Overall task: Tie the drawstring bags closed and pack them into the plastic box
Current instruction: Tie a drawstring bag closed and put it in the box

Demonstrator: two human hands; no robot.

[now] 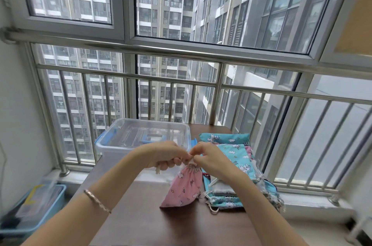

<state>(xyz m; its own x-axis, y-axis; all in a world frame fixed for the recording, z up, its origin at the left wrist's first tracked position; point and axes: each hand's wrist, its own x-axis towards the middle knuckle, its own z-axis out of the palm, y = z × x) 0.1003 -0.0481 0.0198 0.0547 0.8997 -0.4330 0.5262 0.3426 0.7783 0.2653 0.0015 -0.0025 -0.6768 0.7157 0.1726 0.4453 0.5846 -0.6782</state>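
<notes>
At the far left, on the floor beside the table (141, 215), a blue bin (36, 205) is seen, blurred; what it holds cannot be made out. On the table itself, the clear plastic box (141, 137) with blue latches stands at the back left, its lid seemingly on, though the clear plastic makes this hard to judge.

The left hand (167, 155) is raised in front of the box and closed around the cord at the neck of a pink bag (185, 187); a short cord end is seen hanging below its fingers. The bag hangs from the pinch, gathered mouth uppermost, with its bottom edge resting on the table. Its long axis runs from the hands down and slightly leftward, toward the person. The right hand (209, 159) is pinched on the same gathered neck from the other side, so both hands meet at one spot and neither is nearer. The tying is judged to be under way, the knot not yet confirmed.

The box lies just behind and left of the hands, so packing would be led more readily by the left hand.

To the right, a pile of blue bags (231, 157) with cartoon prints lies flat, cords trailing at the near edge. Some lettering appears on one print, too small to read. No brand can be read.
</notes>
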